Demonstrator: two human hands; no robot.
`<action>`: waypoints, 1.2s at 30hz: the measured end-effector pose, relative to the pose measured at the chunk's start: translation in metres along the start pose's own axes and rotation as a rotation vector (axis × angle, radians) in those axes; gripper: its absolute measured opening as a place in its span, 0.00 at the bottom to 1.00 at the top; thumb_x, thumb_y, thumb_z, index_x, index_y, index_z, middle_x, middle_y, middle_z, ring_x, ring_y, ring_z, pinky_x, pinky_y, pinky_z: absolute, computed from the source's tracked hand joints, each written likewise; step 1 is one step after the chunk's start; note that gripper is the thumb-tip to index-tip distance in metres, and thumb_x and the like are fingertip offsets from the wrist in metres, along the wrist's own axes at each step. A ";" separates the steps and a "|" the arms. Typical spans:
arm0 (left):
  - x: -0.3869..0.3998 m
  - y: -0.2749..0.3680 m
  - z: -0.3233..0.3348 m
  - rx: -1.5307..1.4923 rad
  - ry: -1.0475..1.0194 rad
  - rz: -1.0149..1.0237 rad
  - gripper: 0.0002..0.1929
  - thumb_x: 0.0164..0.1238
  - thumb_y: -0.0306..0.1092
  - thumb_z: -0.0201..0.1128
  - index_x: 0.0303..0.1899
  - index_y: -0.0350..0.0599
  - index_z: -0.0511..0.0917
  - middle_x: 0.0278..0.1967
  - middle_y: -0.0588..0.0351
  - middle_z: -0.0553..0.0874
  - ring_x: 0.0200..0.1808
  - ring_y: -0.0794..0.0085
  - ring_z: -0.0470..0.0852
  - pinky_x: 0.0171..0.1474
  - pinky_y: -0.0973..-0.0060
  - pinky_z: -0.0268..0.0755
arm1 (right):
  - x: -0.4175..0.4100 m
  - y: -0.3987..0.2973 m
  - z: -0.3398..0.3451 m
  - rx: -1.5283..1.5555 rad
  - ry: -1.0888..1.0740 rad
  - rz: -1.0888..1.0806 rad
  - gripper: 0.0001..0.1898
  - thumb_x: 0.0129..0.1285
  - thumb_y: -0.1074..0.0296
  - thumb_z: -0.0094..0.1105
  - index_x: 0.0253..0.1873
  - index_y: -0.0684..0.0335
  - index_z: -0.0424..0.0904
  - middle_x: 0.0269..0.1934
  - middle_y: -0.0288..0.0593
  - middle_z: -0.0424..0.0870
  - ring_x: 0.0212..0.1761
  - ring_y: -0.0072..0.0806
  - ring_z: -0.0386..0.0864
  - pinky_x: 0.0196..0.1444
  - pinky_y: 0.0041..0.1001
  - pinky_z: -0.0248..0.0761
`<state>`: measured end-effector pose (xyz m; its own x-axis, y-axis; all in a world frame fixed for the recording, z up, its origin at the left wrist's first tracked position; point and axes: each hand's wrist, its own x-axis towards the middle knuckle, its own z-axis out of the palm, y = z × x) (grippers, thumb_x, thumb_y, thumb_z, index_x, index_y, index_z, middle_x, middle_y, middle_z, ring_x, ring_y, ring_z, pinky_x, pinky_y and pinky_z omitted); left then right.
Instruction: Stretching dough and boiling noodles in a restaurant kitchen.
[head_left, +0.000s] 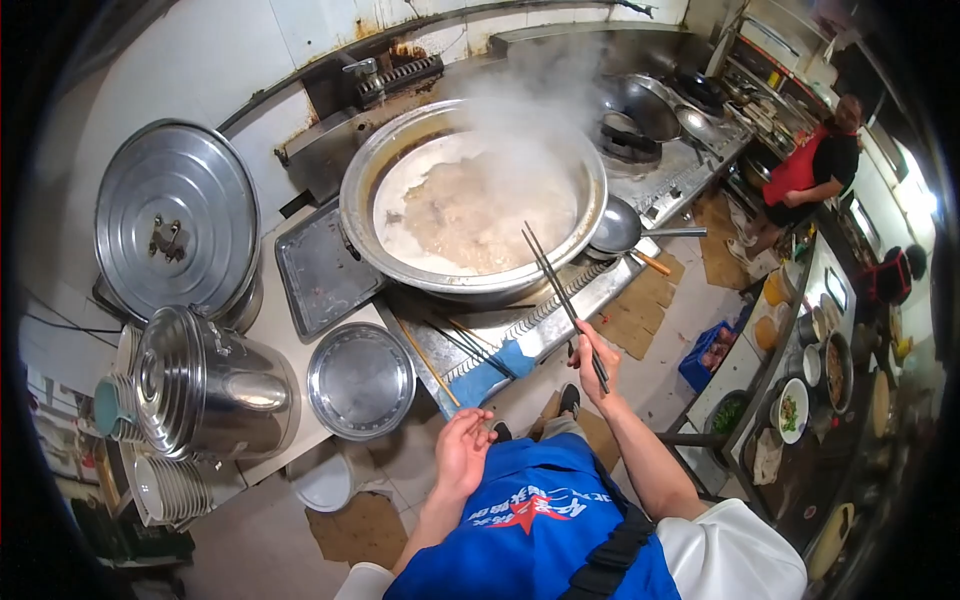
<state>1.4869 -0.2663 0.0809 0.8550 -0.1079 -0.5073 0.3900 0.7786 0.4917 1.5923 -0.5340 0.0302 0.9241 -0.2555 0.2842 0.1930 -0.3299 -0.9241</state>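
Observation:
In my right hand (598, 358) I hold a pair of long dark chopsticks (556, 279), their tips reaching over the near rim of a large metal pot (352, 176). Pale, foamy broth (480, 202) steams inside it; the steam hides part of the surface. My left hand (463, 447) is empty, fingers loosely curled and a little apart, in front of my blue apron. Closest to it is a blue cloth (480, 386) on the stove's front edge. A wooden stick (427, 361) and several dark sticks (469, 346) lie there too.
Left of the pot are a baking tray (330, 270), a round metal pan (361, 381), a lidded steel stockpot (247, 405) and a large upright lid (176, 217). A ladle (616, 225) rests at the pot's right, near a wok (637, 109). Another person (814, 169) stands far right.

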 end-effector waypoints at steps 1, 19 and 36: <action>-0.001 0.000 0.001 -0.001 0.003 0.003 0.06 0.77 0.31 0.60 0.48 0.42 0.80 0.45 0.53 0.87 0.27 0.79 0.72 0.49 0.69 0.76 | 0.000 -0.003 0.000 0.002 -0.004 0.000 0.18 0.81 0.66 0.54 0.68 0.63 0.83 0.23 0.39 0.83 0.25 0.22 0.84 0.31 0.25 0.79; -0.002 -0.003 0.002 0.007 0.010 -0.005 0.05 0.77 0.30 0.59 0.48 0.42 0.80 0.45 0.53 0.86 0.28 0.78 0.73 0.49 0.68 0.77 | 0.001 -0.004 0.000 0.010 0.020 -0.018 0.17 0.79 0.67 0.58 0.67 0.61 0.84 0.22 0.36 0.81 0.24 0.20 0.82 0.29 0.25 0.76; -0.001 -0.003 0.004 0.002 -0.009 -0.020 0.06 0.77 0.30 0.59 0.48 0.42 0.80 0.46 0.53 0.86 0.28 0.79 0.73 0.49 0.69 0.77 | 0.001 -0.003 -0.003 -0.033 -0.013 0.000 0.18 0.81 0.65 0.54 0.68 0.63 0.82 0.22 0.39 0.83 0.25 0.21 0.84 0.31 0.26 0.79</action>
<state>1.4866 -0.2713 0.0829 0.8501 -0.1293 -0.5105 0.4077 0.7751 0.4827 1.5913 -0.5358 0.0344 0.9282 -0.2440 0.2811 0.1824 -0.3602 -0.9149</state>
